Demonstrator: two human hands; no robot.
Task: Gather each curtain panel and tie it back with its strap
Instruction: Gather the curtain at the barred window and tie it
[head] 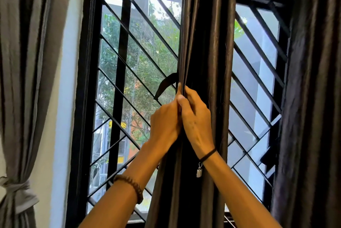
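Dark curtain (208, 34); left hand (165, 122), right hand (193, 117) raised, apparently pinching edge

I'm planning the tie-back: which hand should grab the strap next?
Probably left. The strap sticks out left of the curtain panel, just above the left hand; the right hand grips the folds and would have to cross over.

Home rm: curtained window (140, 61) w/ security grille (129, 30).
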